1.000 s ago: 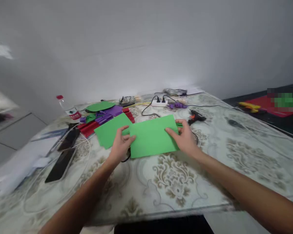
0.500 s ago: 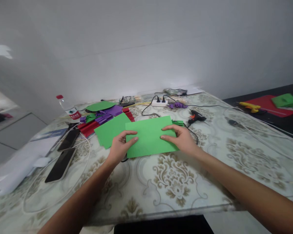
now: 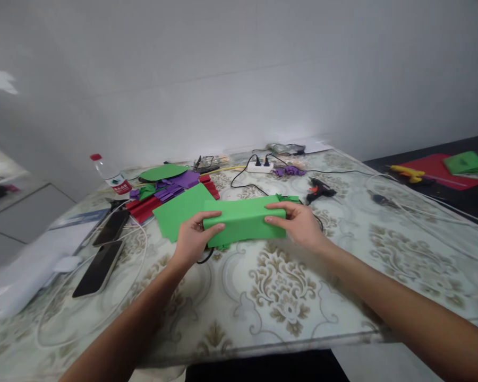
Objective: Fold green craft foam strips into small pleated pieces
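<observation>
A green foam sheet (image 3: 245,224) is bent over into a long curved fold in the middle of the patterned table (image 3: 287,286). My left hand (image 3: 193,240) grips its left end, fingers curled over the top. My right hand (image 3: 298,223) grips its right end in the same way. A second flat green sheet (image 3: 179,211) lies just behind my left hand. Small green scraps (image 3: 290,199) lie beside my right hand.
Purple (image 3: 179,185) and red (image 3: 145,208) foam pieces and a green disc (image 3: 163,172) lie at the back left. Two phones (image 3: 99,268) with white cables and a bottle (image 3: 111,179) are at the left. A glue gun (image 3: 318,190) and a power strip (image 3: 259,167) are behind.
The green sheet lay flat under both hands; now its far edge has been rolled toward me into a fold, and both hands have closed on its ends.
</observation>
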Tool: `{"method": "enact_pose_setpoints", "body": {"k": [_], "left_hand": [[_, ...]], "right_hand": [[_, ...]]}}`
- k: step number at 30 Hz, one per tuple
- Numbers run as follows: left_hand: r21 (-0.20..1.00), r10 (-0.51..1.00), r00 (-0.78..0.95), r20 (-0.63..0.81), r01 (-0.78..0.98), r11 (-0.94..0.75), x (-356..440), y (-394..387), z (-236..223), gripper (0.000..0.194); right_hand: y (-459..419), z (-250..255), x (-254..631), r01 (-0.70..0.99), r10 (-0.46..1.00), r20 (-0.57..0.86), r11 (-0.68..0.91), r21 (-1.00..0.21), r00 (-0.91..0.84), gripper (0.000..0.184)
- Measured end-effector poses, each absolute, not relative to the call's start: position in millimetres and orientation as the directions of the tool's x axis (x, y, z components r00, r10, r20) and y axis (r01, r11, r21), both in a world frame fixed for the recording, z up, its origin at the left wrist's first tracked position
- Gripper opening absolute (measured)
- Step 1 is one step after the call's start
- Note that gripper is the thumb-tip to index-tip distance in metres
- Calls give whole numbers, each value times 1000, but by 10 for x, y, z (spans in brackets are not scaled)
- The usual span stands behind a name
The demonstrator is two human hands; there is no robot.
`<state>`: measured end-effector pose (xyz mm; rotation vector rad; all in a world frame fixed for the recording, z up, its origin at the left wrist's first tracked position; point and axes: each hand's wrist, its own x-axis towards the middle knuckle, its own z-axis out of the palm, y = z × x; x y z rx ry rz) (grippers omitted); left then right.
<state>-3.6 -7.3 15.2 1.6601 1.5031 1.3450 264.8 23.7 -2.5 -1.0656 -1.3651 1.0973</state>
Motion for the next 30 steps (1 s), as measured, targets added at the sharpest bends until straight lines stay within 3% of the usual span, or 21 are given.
{"method": "enact_pose_setpoints", "body": {"k": [3, 9, 15, 18, 20, 22, 24, 26, 30], "left_hand": [[845, 931, -118, 345, 471, -253, -38, -71, 142, 30], [716, 842, -42, 538, 550, -430, -41, -43, 83, 15], [671, 776, -66, 627, 552, -495, -42, -101, 187, 11], [784, 844, -34, 536, 391, -482, -21, -135, 213, 17], [897, 915, -64, 399, 233, -375, -2, -142, 185, 24], [976, 972, -89, 216, 42, -213, 19, -142, 138, 29], [994, 998, -23, 59, -88, -60, 41, -145, 99, 32], [993, 996, 82, -39, -111, 48, 61, -155, 82, 34], [989, 981, 166, -97, -94, 114, 82, -181, 96, 34]], "right_hand": [[238, -12, 2649, 21, 984, 167, 169, -985, -55, 48], [248, 2, 2667, 161, 978, 206, 208, -965, -28, 43], [225, -17, 2641, 247, 929, 371, 362, -899, -14, 26], [185, 17, 2620, 223, 925, 377, 379, -898, -52, 23], [149, 59, 2610, 128, 956, 240, 263, -956, -169, 26], [105, 109, 2608, 40, 940, 11, 26, -999, -341, 32], [56, 159, 2618, 0, 840, -153, -180, -984, -521, 38], [12, 205, 2641, 12, 693, -253, -333, -943, -675, 42], [-32, 257, 2692, 136, 434, -330, -419, -898, -838, 49]]}}
